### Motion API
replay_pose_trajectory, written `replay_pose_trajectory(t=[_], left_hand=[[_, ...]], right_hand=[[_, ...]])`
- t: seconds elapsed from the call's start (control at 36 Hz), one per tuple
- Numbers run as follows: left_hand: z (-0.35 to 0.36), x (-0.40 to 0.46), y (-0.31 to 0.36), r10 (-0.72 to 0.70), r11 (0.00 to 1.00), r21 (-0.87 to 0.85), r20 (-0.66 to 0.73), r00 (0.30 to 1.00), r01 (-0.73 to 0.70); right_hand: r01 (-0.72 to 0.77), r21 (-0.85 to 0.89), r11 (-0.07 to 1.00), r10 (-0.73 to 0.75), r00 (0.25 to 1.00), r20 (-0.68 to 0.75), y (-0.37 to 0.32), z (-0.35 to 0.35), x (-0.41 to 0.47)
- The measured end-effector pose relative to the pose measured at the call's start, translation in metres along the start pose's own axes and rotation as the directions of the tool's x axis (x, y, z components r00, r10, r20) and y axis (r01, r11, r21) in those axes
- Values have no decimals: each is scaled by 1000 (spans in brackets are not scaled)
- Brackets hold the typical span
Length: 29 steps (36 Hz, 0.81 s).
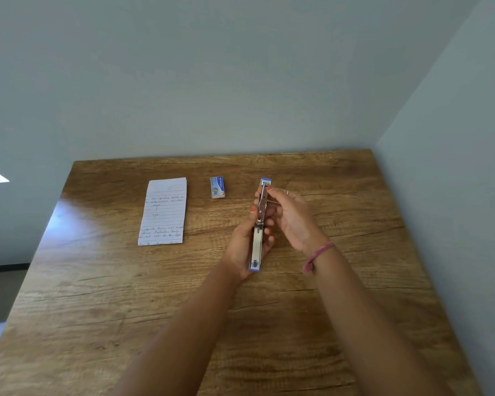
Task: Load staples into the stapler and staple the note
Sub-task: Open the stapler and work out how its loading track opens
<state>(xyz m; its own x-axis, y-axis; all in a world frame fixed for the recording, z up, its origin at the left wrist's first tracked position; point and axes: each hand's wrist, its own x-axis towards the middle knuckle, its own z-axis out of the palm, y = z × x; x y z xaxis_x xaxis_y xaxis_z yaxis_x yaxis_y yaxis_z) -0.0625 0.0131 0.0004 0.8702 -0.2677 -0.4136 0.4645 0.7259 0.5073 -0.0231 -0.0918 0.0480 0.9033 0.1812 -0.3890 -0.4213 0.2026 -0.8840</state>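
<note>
A metal stapler (257, 247) with purple ends is swung wide open, held lengthwise above the table. My left hand (245, 247) grips its near half from below. My right hand (293, 218) pinches the far half near the top with thumb and fingertips. Whether a staple strip lies in the channel I cannot tell. A small blue and white staple box (217, 187) lies on the table to the left of the stapler. Further left lies the lined, handwritten note (163, 212), flat and untouched.
The wooden table (126, 295) fills the lower view and butts against a grey wall at the back and on the right. Its left edge drops to the floor. A pink band circles my right wrist (316, 255).
</note>
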Motion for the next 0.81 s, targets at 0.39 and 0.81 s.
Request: replay_pose_trajectory(t=[0.39,0.81], left_hand=[[-1,0,-2,105,994,25,16,994,-105],[-1,-2,-1,116,993,-12,2,993,-116]], right_hand=[[-97,-90,991,90,993,-81,-8,2,11],[-126,-41,991,120,983,-138,-7,1,8]])
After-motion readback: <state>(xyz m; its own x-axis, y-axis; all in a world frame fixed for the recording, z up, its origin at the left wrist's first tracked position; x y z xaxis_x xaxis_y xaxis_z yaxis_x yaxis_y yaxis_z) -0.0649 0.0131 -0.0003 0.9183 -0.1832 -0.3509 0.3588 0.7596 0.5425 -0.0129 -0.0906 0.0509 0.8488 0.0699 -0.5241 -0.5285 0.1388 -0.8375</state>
